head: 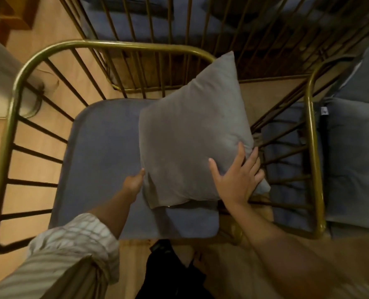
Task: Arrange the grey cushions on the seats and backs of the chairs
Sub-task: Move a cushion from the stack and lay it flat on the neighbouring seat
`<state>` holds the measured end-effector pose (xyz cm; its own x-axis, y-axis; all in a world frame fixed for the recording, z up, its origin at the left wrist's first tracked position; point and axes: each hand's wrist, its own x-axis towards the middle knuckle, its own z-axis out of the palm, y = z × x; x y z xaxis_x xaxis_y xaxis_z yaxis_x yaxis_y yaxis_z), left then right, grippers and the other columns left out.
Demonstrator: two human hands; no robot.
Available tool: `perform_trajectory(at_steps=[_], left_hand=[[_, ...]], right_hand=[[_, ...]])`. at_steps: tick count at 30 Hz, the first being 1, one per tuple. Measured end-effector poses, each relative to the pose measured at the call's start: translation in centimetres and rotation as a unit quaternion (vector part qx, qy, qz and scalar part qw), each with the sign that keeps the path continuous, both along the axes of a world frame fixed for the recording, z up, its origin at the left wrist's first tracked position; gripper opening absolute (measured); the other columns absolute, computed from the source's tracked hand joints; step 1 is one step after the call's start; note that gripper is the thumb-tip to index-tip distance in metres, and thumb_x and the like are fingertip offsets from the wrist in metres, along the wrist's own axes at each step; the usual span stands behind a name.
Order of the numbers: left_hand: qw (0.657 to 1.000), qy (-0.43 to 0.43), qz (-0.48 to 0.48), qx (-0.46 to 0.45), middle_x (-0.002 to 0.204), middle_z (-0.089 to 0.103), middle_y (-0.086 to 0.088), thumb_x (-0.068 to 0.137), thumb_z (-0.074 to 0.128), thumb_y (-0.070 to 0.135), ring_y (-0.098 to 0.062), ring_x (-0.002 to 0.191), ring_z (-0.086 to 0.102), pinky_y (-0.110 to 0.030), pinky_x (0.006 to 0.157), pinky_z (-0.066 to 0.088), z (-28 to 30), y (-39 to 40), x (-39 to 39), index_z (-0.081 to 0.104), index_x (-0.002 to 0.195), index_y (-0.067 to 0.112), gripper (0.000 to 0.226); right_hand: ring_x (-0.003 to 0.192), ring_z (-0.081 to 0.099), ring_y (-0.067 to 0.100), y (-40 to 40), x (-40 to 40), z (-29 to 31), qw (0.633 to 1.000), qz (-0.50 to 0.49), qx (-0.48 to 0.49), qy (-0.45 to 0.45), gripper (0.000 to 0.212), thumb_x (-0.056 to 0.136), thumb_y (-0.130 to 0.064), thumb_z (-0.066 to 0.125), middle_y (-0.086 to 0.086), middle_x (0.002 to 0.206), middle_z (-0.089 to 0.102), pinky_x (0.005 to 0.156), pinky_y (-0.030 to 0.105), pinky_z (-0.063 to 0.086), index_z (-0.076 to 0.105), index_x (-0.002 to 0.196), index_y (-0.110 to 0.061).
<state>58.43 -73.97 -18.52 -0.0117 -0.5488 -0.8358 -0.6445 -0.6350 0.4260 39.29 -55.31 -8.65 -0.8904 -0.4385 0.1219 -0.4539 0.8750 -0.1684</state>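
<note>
A square grey cushion [192, 134] is held tilted above the right half of a blue-grey seat pad [101, 152] in a brass wire-frame chair [13, 108]. My left hand [134, 182] grips the cushion's lower left edge, its fingers hidden behind the fabric. My right hand [237, 175] lies spread across the cushion's lower right corner, fingers curling over the edge. The cushion's upper corner points toward the chair's far rail.
A second brass chair [310, 134] stands close on the right with a dark seat pad [287, 160] and grey cushions [356, 152] beyond it. More wire chair backs and blue cushions [140, 20] crowd the top. Wooden floor [37, 134] shows at the left.
</note>
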Motion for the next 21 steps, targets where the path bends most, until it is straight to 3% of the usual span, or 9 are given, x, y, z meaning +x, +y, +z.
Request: perform_trajectory(at_steps=[2, 6, 12, 15, 18, 21], left_hand=[[0.999, 0.005, 0.048, 0.016, 0.118, 0.059, -0.020, 0.095, 0.053, 0.051, -0.040, 0.118, 0.056, -0.049, 0.099, 0.045, -1.8, 1.0, -0.8, 0.058, 0.121, -0.008, 0.064], [0.997, -0.001, 0.070, 0.035, 0.146, 0.046, -0.025, 0.097, 0.036, 0.062, -0.043, 0.131, 0.046, -0.051, 0.110, 0.037, -4.5, 2.3, -2.1, 0.044, 0.141, -0.006, 0.081], [0.980, 0.070, 0.169, 0.073, 0.145, 0.051, -0.015, 0.070, 0.031, 0.093, -0.038, 0.131, 0.049, -0.052, 0.113, 0.036, -9.9, 0.3, -2.5, 0.049, 0.142, 0.008, 0.113], [0.978, 0.084, 0.180, 0.062, 0.146, 0.052, -0.012, 0.053, 0.036, 0.102, -0.038, 0.130, 0.049, -0.053, 0.112, 0.037, -6.7, 0.3, -2.5, 0.049, 0.143, 0.010, 0.129], [0.974, 0.051, 0.221, -0.020, 0.146, 0.049, -0.017, 0.073, 0.050, 0.085, -0.039, 0.129, 0.050, -0.051, 0.110, 0.041, -2.9, 0.8, -0.7, 0.045, 0.144, 0.001, 0.109], [0.959, 0.011, 0.262, -0.107, 0.134, 0.061, -0.016, 0.072, 0.067, 0.073, -0.035, 0.121, 0.058, -0.047, 0.103, 0.048, 0.3, 1.0, 3.1, 0.058, 0.131, 0.001, 0.094]], right_hand=[[0.129, 0.045, 0.040, 0.2, -0.5, -0.8, 1.000, 0.000, -0.008, 0.025, 0.090, 0.082, -0.079, 0.047, 0.024, 0.150, 0.040, 0.098, 0.052, 0.035, 0.041, 0.147, -0.017], [0.121, 0.049, 0.039, 0.5, -1.4, -2.6, 0.996, 0.013, -0.055, 0.065, 0.086, 0.080, -0.075, 0.052, 0.022, 0.139, 0.049, 0.094, 0.049, 0.036, 0.048, 0.141, -0.014], [0.107, 0.055, 0.034, 0.0, -2.4, -3.2, 0.989, 0.012, -0.139, 0.051, 0.084, 0.072, -0.073, 0.062, 0.012, 0.119, 0.057, 0.087, 0.043, 0.039, 0.053, 0.133, -0.016], [0.110, 0.056, 0.030, -0.6, -2.8, -2.1, 0.983, 0.008, -0.181, 0.012, 0.093, 0.068, -0.072, 0.068, 0.010, 0.121, 0.059, 0.091, 0.042, 0.039, 0.048, 0.136, -0.011], [0.121, 0.055, 0.026, -1.6, -2.4, -0.6, 0.975, -0.010, -0.217, -0.053, 0.098, 0.071, -0.074, 0.067, 0.007, 0.133, 0.058, 0.104, 0.041, 0.035, 0.044, 0.142, -0.011], [0.123, 0.055, 0.023, -2.4, -0.6, 0.6, 0.960, -0.012, -0.252, -0.120, 0.088, 0.075, -0.071, 0.067, 0.004, 0.134, 0.059, 0.109, 0.039, 0.032, 0.048, 0.141, -0.016]])
